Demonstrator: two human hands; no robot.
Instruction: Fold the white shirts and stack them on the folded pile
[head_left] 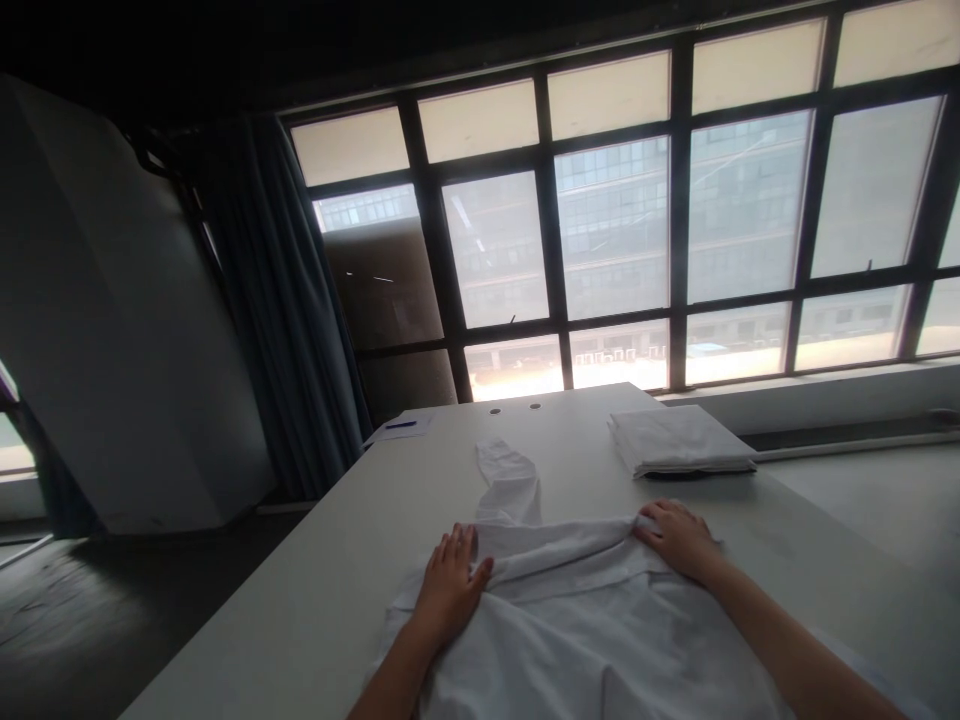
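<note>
The white cloth lies across the near part of the white surface, one strip of it reaching toward the window. The left hand rests flat on its far edge, fingers slightly apart, thumb out to the side. The right hand pinches the edge's other end between thumb and fingers. Beyond the right hand sits a folded stack; a pen lies on paper at the far left.
</note>
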